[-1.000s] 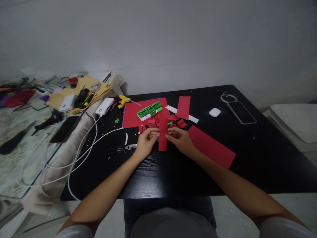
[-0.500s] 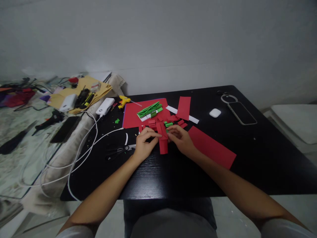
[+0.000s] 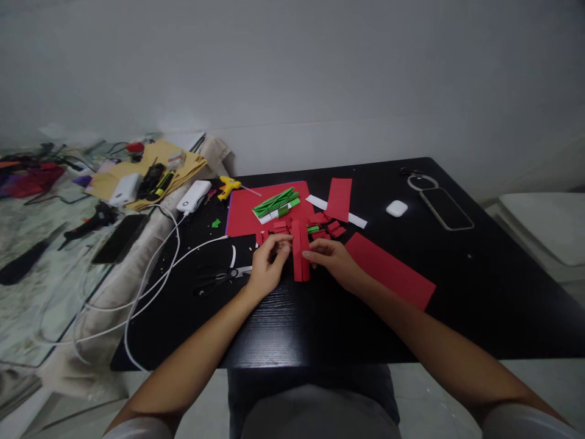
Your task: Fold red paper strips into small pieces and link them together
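A folded red paper strip (image 3: 300,256) with creases along its length stands between my hands near the middle of the table. My left hand (image 3: 269,262) has curled fingers at its left edge, the index fingertip against the paper. On the other side my right hand (image 3: 336,262) pinches the right edge, thumb on the near face and fingers partly hidden behind. Beyond the strip lie several small folded red pieces (image 3: 336,229) and a small green folded piece (image 3: 313,230). A bundle of folded green paper (image 3: 276,203) rests on a large red sheet (image 3: 242,213).
Black-handled pliers (image 3: 219,277) lie left of my left hand, beside a white cable (image 3: 201,245). A yellow glue gun (image 3: 228,188) and a white power bank (image 3: 194,196) sit farther back. Red sheets (image 3: 393,271), a white earbud case (image 3: 397,208) and a phone (image 3: 445,207) are rightward.
The red strip has turned slightly and now shows lengthwise creases. My left fingers drew back to its left edge, and my right thumb moved onto its near face.
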Available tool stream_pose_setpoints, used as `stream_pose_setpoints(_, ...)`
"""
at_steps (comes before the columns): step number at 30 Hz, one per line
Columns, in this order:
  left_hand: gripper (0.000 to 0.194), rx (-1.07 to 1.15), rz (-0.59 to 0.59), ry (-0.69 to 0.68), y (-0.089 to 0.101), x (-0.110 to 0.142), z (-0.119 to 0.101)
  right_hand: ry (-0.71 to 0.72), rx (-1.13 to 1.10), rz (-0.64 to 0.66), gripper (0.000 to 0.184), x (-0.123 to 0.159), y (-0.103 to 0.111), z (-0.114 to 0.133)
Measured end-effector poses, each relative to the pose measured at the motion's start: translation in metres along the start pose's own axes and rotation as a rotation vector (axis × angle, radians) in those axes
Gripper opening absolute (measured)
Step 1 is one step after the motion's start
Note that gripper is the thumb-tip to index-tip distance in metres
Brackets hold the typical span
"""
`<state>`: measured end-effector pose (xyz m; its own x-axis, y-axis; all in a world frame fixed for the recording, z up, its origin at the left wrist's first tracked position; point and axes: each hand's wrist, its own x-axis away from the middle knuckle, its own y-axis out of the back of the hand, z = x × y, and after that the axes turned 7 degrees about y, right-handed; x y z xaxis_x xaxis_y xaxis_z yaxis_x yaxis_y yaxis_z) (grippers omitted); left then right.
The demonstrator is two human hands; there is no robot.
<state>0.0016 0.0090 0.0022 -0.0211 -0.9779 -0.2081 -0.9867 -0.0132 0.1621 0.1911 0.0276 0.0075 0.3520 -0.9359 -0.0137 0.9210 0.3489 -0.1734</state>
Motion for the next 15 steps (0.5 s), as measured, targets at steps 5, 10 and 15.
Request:
stream_pose_setpoints(5,0.029,0.144,0.115,0.223,-0.005,0.000,0.008,-0.003,-0.010,-0.059,0.024,-0.001,0.001,-0.003)
stream_pose_setpoints(10,0.028,0.160,0.113,0.292,-0.008,-0.002,0.008,0.017,-0.016,-0.081,0.025,-0.003,0.001,-0.007)
stream_pose_setpoints(15,0.029,0.160,0.105,0.309,-0.007,-0.003,0.006,0.067,0.023,-0.098,0.025,-0.003,0.001,-0.012)
